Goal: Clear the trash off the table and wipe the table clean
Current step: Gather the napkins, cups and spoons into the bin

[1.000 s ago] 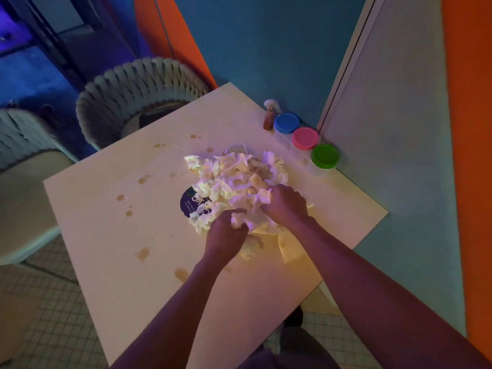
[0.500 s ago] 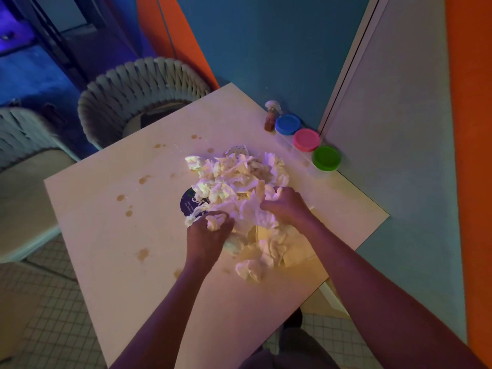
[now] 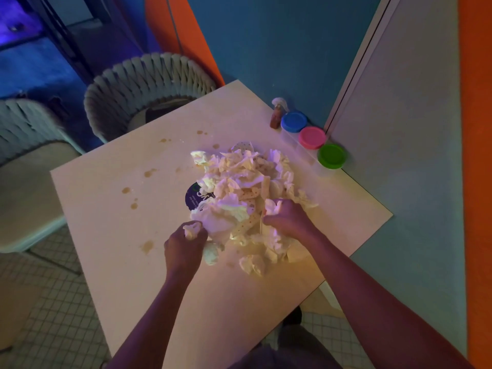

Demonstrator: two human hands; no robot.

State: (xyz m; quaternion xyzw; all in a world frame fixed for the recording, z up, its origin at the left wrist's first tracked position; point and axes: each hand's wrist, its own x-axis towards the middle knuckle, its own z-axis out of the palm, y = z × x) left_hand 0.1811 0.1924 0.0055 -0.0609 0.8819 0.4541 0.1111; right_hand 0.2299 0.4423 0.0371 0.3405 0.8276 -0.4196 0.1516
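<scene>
While clutched by both hands point(image 3: 234, 230), paper heap point(image 3: 245, 187) without clear axis

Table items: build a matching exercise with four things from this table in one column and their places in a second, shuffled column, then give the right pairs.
Things:
1. green-lidded tub
2. small spray bottle
3. dark round label
4. brown stains

Places:
A. half under the left side of the crumpled paper pile
B. last in the tub row, nearest the table's right corner
C. on bare tabletop left of the pile
D. by the blue-lidded tub, at the wall

Pairs: 1-B, 2-D, 3-A, 4-C
</scene>
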